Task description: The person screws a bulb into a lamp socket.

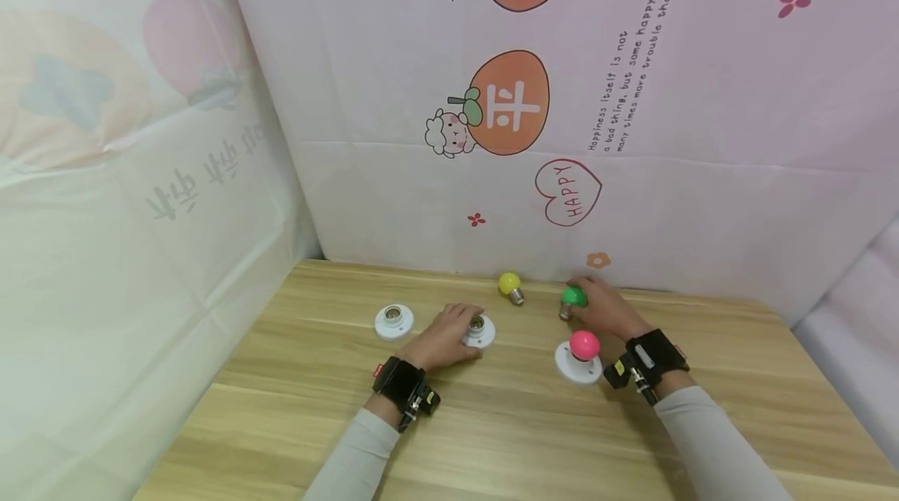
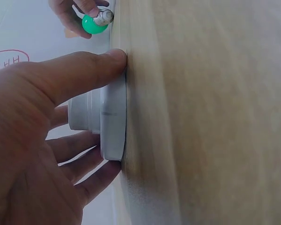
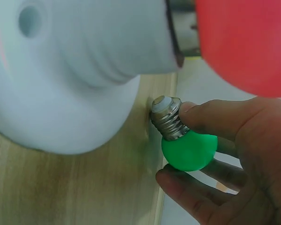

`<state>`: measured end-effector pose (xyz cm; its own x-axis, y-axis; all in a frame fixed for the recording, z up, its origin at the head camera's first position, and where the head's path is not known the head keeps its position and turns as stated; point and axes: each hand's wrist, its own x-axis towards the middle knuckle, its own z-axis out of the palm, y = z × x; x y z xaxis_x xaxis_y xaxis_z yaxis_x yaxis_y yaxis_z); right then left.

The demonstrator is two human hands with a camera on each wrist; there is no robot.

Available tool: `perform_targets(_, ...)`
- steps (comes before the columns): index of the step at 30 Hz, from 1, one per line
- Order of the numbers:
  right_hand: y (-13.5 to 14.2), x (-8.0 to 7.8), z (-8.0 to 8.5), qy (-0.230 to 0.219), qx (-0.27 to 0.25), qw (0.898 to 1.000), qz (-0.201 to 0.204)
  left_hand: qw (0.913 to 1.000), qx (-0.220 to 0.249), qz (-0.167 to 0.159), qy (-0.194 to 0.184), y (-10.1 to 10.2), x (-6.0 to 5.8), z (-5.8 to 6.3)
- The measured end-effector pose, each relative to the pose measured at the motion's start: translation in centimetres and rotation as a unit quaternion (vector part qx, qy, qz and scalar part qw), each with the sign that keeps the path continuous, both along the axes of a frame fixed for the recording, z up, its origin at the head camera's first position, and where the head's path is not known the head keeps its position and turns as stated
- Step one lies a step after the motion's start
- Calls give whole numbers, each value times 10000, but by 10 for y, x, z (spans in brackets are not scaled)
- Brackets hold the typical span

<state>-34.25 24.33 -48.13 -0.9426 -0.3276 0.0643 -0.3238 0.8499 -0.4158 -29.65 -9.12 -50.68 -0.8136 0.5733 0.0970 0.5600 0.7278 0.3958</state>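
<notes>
My left hand point(image 1: 441, 337) grips a white round lamp holder point(image 1: 485, 338) on the table, thumb and fingers at opposite edges of its base point(image 2: 113, 119). The brass-coloured inside of that holder faces up with no bulb in it. Farther right, my right hand point(image 1: 608, 309) holds a small green light bulb point(image 3: 189, 150) near the table's back edge. The thumb lies on its metal screw cap point(image 3: 168, 119), with fingers around the green globe. Just in front of this hand, a pink bulb point(image 1: 584, 345) sits upright in another white holder point(image 1: 570, 369).
A yellow bulb point(image 1: 509, 283) lies on its side near the back of the wooden table point(image 1: 492, 438). Left of my left hand is a third white holder point(image 1: 382, 327), without a bulb. A printed cloth point(image 1: 393, 197) hangs behind the table.
</notes>
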Motion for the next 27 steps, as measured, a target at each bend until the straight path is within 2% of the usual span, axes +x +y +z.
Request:
perform_targets(6,0,1,0,8,-83,9999,-64,10000,46,-5,46,0,1,0)
perform_targets(21,1,4,2,-79,-350,9992,-149,9986,410,73,-334,-2,7,7)
perform_targets(27,1,10,8,121,-342,9993,59,9983,466,81,-327,-4,9,7)
